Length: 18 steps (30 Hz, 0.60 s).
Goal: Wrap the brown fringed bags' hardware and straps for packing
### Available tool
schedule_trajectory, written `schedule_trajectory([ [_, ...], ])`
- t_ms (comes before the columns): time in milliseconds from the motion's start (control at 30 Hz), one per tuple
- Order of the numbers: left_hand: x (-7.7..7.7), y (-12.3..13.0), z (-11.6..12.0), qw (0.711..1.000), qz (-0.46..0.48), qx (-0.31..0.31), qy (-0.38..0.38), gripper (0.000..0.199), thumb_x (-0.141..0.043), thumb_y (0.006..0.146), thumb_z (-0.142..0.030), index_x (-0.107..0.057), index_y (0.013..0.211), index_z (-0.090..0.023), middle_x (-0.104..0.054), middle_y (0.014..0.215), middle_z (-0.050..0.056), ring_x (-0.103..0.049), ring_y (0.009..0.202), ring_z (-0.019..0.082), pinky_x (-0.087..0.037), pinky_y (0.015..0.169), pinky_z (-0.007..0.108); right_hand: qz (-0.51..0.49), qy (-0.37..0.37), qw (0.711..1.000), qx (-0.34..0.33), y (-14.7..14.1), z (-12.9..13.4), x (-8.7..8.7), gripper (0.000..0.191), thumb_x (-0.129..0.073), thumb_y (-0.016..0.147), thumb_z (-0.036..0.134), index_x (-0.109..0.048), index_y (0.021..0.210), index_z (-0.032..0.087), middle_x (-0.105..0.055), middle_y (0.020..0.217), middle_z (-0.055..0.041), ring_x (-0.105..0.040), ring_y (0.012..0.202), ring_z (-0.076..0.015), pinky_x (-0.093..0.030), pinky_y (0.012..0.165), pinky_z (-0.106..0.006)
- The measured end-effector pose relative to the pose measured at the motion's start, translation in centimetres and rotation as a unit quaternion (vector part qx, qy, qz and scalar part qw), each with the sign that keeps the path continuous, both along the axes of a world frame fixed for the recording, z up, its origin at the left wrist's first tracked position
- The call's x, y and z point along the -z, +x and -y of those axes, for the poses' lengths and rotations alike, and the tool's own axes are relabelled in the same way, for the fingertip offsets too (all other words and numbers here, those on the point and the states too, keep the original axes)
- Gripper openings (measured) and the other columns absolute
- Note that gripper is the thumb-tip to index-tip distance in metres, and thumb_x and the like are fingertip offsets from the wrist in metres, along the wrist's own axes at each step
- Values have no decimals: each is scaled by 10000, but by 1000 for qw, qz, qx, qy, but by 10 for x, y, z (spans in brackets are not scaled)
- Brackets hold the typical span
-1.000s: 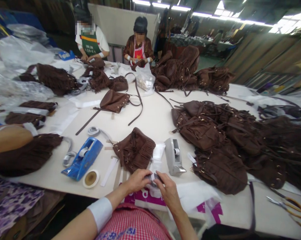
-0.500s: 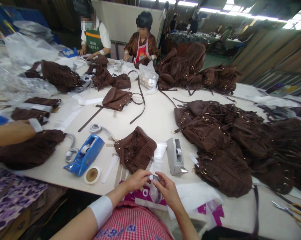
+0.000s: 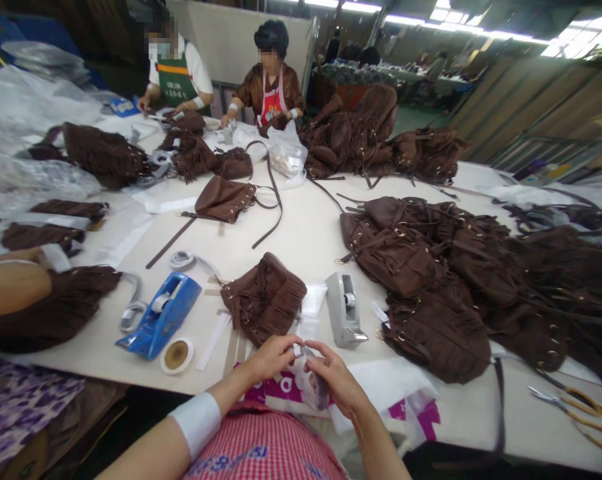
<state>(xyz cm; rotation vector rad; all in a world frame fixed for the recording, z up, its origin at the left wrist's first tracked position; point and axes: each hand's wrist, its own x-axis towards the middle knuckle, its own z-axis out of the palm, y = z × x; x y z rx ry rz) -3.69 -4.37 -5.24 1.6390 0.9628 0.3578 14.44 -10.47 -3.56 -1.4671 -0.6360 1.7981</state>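
Observation:
My left hand [image 3: 271, 360] pinches the small white end [image 3: 297, 350] of something at the table's front edge. Close beside it, my right hand [image 3: 333, 377] curls around a greyish, partly see-through wad [image 3: 315, 390], whose kind I cannot make out; whether the two pieces are joined is unclear. Just beyond my hands lies a brown fringed bag [image 3: 265, 297] with metal eyelets. A grey tape dispenser [image 3: 345, 310] stands to its right. On the left are a blue tape dispenser [image 3: 163, 317] and a roll of tape [image 3: 177, 355].
Brown bags [image 3: 431, 287] are heaped on the right, near orange-handled scissors [image 3: 575, 410]. Another brown bag [image 3: 225, 199] with a long strap lies mid-table. A neighbour's arm [image 3: 15, 283] reaches in from the left over a dark bag. Two people [image 3: 178, 80] work across the table.
The view has shifted slightly, so the table things sit a little further left. My right hand's fingers have opened out somewhat around the greyish wad; my left still pinches the white end.

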Motion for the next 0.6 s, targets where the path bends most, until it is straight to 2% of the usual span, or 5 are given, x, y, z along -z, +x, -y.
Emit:
schedule_trajectory([
  [100, -1, -3, 1, 1000, -3, 6, 6, 275, -473, 883, -261, -646, 1075, -168, -615, 724, -24, -552, 658, 132, -412, 638, 206, 27, 18, 999, 2, 0, 0, 2, 619, -746, 672, 568, -575, 1142, 203, -599, 676, 38, -459, 428, -76, -357, 414, -200],
  [200, -1, -3, 2, 1000, -23, 10, 18, 231, -449, 893, -264, -657, 903, -161, -532, 629, -43, -493, 610, 123, -365, 590, 201, 91, 70, 993, 14, -2, -2, 7, 540, -714, 697, 538, -585, 1104, 207, -572, 686, 43, -439, 442, -84, -363, 424, -215],
  [333, -1, 2, 4, 998, -55, 0, 44, 260, -432, 903, -250, -607, 735, -156, -508, 624, -36, -479, 621, 122, -329, 578, 208, 213, 171, 962, 30, -7, -1, 12, 233, -684, 727, 393, -631, 859, 209, -629, 858, -37, -601, 791, -203, -499, 756, -348],
  [433, -3, 5, 5, 995, -76, -8, 61, 314, -385, 937, -256, -590, 723, -153, -529, 627, -24, -509, 626, 126, -344, 589, 213, 290, 230, 928, 27, -12, 4, 14, 91, -648, 743, 297, -664, 776, 214, -630, 1084, -101, -538, 1114, -291, -362, 1035, -467],
  [600, -7, 6, 8, 990, -111, 13, 90, 358, -346, 971, -254, -615, 756, -155, -616, 644, 1, -585, 634, 135, -395, 624, 210, 377, 280, 883, 10, -21, 13, 23, 228, -645, 784, 266, -708, 994, 206, -577, 1265, -156, -493, 1211, -325, -334, 1063, -533],
])
